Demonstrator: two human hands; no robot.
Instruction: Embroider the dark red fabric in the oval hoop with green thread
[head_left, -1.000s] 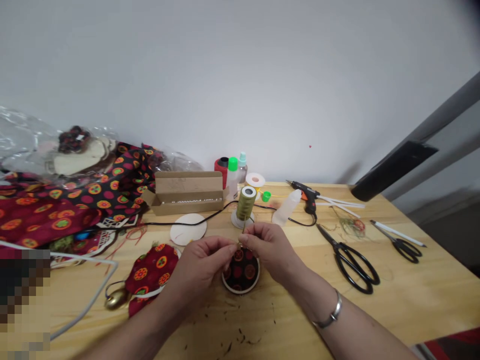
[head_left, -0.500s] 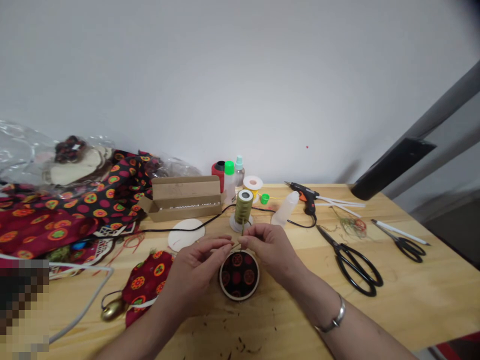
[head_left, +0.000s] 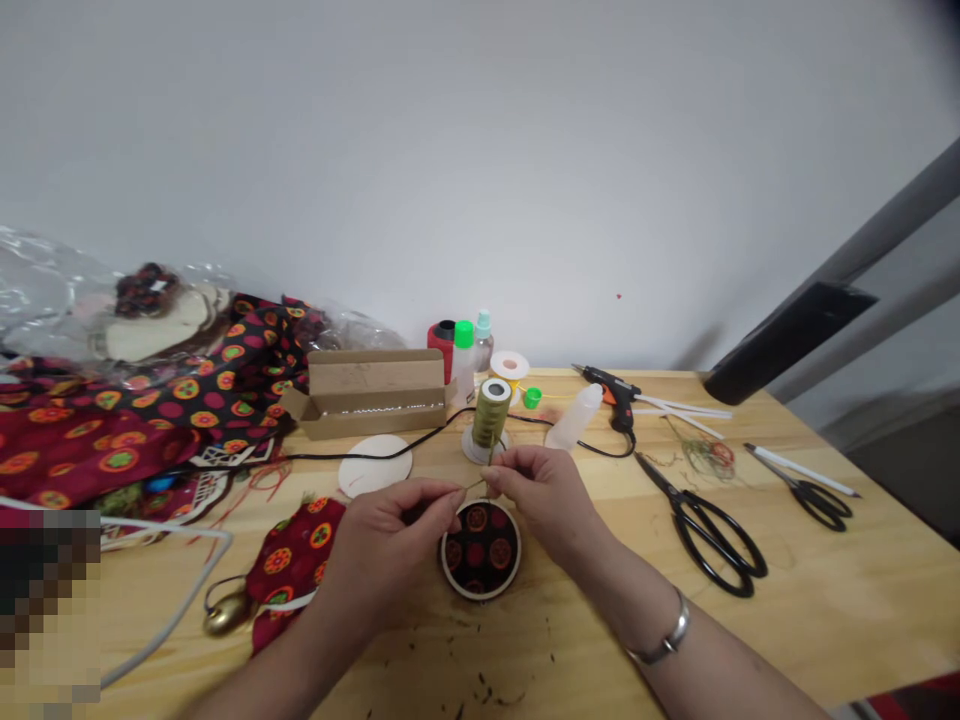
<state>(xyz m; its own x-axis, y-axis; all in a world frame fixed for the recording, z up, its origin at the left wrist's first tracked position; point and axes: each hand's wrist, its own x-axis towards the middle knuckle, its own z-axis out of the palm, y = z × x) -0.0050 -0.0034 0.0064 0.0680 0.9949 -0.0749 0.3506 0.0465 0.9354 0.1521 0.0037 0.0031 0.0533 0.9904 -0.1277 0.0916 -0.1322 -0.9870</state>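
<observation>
My left hand (head_left: 390, 530) and my right hand (head_left: 544, 492) are pinched together above a round disc covered in dark patterned fabric (head_left: 481, 550) that lies on the wooden table (head_left: 787, 620). Between the fingertips runs a thin olive-green thread (head_left: 475, 485). It leads back to an upright olive thread spool (head_left: 490, 413) just behind my hands. Both hands are closed on the thread. A silver bracelet is on my right wrist.
Large black scissors (head_left: 705, 530) and smaller scissors (head_left: 810, 495) lie to the right, a glue gun (head_left: 611, 390) and squeeze bottle (head_left: 574, 415) behind. Left: a cardboard box (head_left: 371, 390), white disc (head_left: 375, 465), patterned fabric pieces (head_left: 150, 410), a bell (head_left: 225, 612), a black cord.
My hands have stayed pinched on the thread above the disc, with only a slight shift; the view moved a little.
</observation>
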